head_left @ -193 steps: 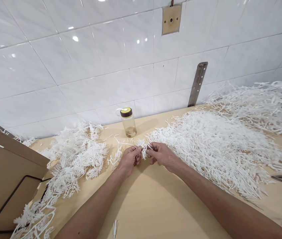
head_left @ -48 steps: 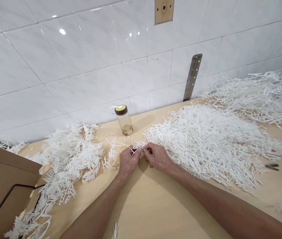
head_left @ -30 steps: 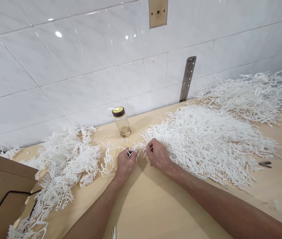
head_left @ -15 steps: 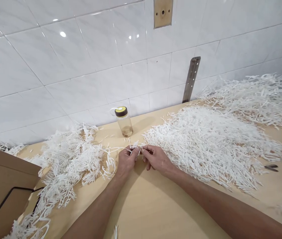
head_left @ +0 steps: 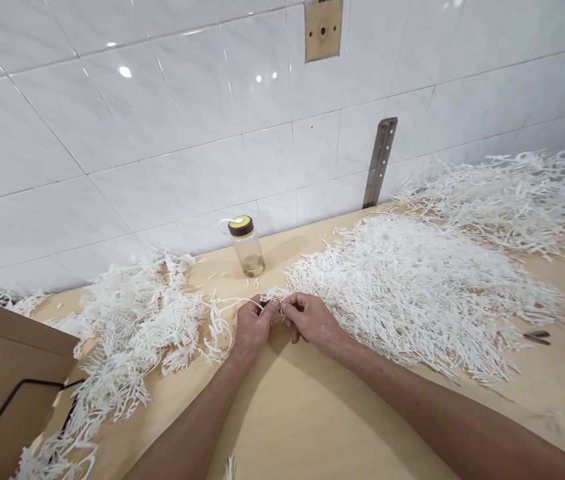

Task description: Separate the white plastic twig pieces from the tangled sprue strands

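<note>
White and finely branched, the sprig (head_left: 271, 293) sits at the middle of the table, between the person's 2 hands and a little nearer than the bottle. The left hand (head_left: 254, 327) has it clamped between thumb and forefinger, and a pale stem (head_left: 230, 301) curves out from that grip to the left, towards a loose curly strand (head_left: 218, 327) on the table. The right hand (head_left: 315, 322) meets the sprig's right end with the tips of thumb and forefinger together; whether a bit is caught between them is too small to tell. Its other fingers curl beneath.

Just beyond the hands, a few loose bits (head_left: 252, 283) lie near the foot of the bottle (head_left: 249, 257), which stands upright under a dark lid with a yellow top, some brownish matter at its bottom. To the right spreads a broad white heap (head_left: 427, 287), with a looser pile (head_left: 512, 200) behind it and a small dark tool (head_left: 537, 337) beside its near right edge. To the left is another heap (head_left: 142, 320), trailing down along a brown box (head_left: 12, 353).

Behind the pale wooden table (head_left: 342, 420) rises a white tiled wall (head_left: 162, 133), bearing 1 metal strip (head_left: 380, 167) and 1 yellowed plate (head_left: 323, 37).
</note>
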A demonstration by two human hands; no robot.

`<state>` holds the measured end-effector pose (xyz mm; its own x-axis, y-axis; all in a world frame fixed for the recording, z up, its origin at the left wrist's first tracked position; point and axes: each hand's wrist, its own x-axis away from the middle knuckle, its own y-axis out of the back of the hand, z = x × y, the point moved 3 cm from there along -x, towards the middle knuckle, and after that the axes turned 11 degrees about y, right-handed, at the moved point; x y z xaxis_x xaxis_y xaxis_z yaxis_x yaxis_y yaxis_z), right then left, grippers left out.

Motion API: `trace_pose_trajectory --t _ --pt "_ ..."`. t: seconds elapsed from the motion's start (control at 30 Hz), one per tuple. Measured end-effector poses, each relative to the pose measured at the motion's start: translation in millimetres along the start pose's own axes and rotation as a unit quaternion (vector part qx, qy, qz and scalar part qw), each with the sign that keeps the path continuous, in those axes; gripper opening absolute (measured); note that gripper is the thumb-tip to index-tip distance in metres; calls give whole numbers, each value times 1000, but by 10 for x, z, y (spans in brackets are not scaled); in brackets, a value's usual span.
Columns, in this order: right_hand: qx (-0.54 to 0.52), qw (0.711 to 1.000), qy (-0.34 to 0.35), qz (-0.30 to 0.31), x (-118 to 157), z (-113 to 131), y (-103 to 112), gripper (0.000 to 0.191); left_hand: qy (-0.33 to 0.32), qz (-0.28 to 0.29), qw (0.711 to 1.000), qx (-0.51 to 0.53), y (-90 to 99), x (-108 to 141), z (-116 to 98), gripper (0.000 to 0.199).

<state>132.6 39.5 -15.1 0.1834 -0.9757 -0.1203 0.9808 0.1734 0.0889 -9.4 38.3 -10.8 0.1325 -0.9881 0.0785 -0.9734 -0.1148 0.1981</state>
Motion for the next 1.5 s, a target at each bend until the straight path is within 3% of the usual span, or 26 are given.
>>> trace_pose_trajectory --t 0.2,0.33,0.5,0.6,0.73,1.07,1.5 --pt "106 994 17 -8 26 9 -34 5 -7 -44 998 -53 -18 29 -28 23" --pt "110 993 6 -31 -11 -39 -31 4 -27 -75 995 -59 -13 52 -40 24" --pt "83 995 10 -52 -68 -34 88 5 11 -38 999 -11 -34 25 9 29" --pt "31 999 11 -33 -74 -29 109 13 29 -30 999 8 -35 10 29 30" --pt "7 1000 4 19 -57 -61 66 19 18 -24 999 12 -30 13 18 30" --pt "-44 999 -5 22 -52 -114 37 21 12 -28 1000 5 -35 22 -7 28" --pt "0 1000 -19 -1 9 5 -15 12 9 -47 999 -15 -55 36 3 25"
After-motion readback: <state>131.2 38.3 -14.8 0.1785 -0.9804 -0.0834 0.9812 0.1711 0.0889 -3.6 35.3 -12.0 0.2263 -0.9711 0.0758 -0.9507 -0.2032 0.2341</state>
